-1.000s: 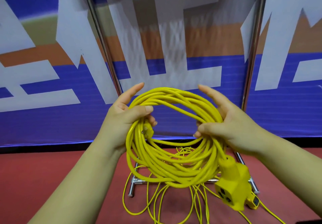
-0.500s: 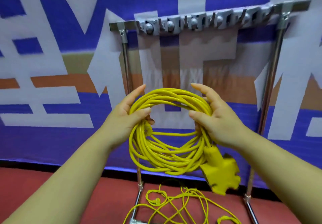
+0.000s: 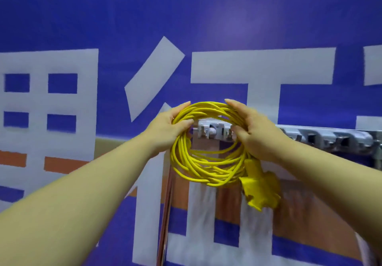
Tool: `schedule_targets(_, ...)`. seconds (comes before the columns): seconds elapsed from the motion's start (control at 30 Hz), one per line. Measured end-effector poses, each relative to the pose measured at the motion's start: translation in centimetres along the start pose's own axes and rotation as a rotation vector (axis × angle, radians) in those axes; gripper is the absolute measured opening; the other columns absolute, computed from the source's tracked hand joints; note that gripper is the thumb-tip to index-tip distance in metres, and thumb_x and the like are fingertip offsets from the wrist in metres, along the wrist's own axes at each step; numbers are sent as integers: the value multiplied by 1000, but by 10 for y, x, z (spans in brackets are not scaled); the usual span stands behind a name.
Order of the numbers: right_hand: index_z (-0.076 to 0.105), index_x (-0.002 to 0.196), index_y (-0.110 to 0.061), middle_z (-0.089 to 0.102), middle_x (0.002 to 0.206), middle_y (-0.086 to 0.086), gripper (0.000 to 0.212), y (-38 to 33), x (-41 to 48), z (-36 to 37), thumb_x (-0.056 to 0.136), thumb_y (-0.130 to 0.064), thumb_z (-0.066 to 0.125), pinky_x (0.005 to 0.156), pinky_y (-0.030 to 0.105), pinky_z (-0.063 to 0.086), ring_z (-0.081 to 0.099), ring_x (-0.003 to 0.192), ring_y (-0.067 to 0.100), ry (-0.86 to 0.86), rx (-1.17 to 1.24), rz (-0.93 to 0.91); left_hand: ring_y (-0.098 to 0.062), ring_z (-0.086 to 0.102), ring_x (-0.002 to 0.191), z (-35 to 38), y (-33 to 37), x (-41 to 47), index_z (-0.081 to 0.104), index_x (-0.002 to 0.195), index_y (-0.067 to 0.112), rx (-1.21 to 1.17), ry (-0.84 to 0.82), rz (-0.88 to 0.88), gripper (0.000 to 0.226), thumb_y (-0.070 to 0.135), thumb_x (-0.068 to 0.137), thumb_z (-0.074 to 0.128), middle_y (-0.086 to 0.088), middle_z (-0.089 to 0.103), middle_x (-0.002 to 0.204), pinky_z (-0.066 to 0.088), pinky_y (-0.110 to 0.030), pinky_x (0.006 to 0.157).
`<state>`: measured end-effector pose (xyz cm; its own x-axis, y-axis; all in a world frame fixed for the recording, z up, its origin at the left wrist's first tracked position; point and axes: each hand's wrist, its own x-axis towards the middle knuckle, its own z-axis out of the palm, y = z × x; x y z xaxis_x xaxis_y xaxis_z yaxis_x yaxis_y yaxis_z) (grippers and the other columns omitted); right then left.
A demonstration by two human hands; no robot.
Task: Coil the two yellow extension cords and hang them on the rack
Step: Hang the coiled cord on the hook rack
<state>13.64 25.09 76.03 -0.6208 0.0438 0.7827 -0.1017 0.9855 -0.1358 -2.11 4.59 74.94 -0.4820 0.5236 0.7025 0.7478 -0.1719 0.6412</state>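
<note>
Two hands raise a coiled yellow extension cord (image 3: 198, 166) before the rack's hook bar (image 3: 330, 136): left hand (image 3: 165, 129) and right hand (image 3: 256, 133) clasp opposite sides, socket block (image 3: 260, 191) dangling below.

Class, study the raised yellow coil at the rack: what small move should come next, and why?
Probably lower the coil so its top strands catch a hook on the rack bar: left hand and right hand hold it unhung, the bar showing through its loop.
</note>
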Motion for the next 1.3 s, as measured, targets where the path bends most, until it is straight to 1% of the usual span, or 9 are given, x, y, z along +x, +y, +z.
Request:
schedule_targets(0.23, -2, 153, -50, 53, 121, 8, 65, 22, 34, -4, 103, -42, 39, 86, 47, 53, 58, 104, 32, -175, -489, 67, -7, 70, 99, 12, -30, 55, 38, 151, 38, 89, -103, -9, 56, 33, 99, 59, 10, 68, 120, 58, -20, 76)
schedule_targets(0.43, -15, 153, -42, 53, 112, 2, 66, 25, 13, 13, 104, -42, 29, 70, 38, 39, 59, 94, 29, -97, -797, -76, -11, 56, 121, 17, -59, 50, 17, 157, 43, 283, -163, 62, 61, 29, 105, 47, 7, 52, 143, 51, -24, 95)
schedule_targets(0.57, -15, 154, -39, 53, 103, -4, 69, 31, 4, 16, 102, -46, 31, 72, 38, 41, 58, 92, 24, -42, -849, -170, -18, 59, 114, 22, -64, 39, 0, 157, 45, 441, -149, 101, 68, 21, 106, 38, -2, 54, 141, 50, -36, 97)
schedule_targets(0.67, -6, 156, -39, 59, 103, -6, 71, 32, 0, 16, 100, -49, 36, 73, 38, 41, 60, 92, 24, -9, -876, -186, -20, 61, 113, 24, -63, 31, -8, 154, 50, 495, -137, 109, 69, 30, 106, 38, -4, 54, 142, 51, -41, 96)
schedule_targets(0.93, -3, 156, -38, 54, 135, -9, 74, 27, -10, 17, 98, -50, 42, 105, 47, 33, 51, 127, 21, -51, -868, -105, -18, 42, 141, 34, -61, 10, -25, 144, 59, 466, -173, 47, 82, 48, 102, 44, 5, 29, 162, 43, -36, 110)
schedule_targets(1.03, -10, 156, -38, 42, 149, -8, 77, 27, -10, 13, 98, -52, 39, 111, 48, 28, 43, 137, 20, -86, -845, -102, -17, 25, 150, 33, -57, 10, -19, 147, 57, 417, -187, -1, 75, 59, 100, 39, 7, 21, 165, 30, -40, 119)
schedule_targets(1.1, -8, 157, -36, 37, 156, -7, 78, 26, -11, 10, 98, -51, 41, 113, 48, 27, 39, 141, 21, -103, -812, -93, -18, 21, 151, 29, -51, 13, -1, 155, 50, 330, -127, -51, 63, 59, 102, 32, 5, 24, 164, 23, -39, 121)
schedule_targets(1.2, -2, 158, -32, 34, 159, -6, 78, 22, -11, 7, 97, -51, 44, 115, 45, 26, 35, 143, 21, -113, -761, -47, -20, 29, 148, 24, -40, 13, 20, 156, 42, 272, -47, -96, 58, 57, 102, 34, 1, 31, 161, 29, -43, 119)
schedule_targets(1.3, 2, 157, -34, 31, 159, -5, 82, 17, -15, 6, 93, -57, 47, 115, 43, 28, 33, 144, 22, -119, -709, -4, -23, 34, 145, 21, -30, 4, 17, 157, 39, 318, -44, -107, 63, 54, 102, 41, -3, 33, 160, 36, -41, 115)
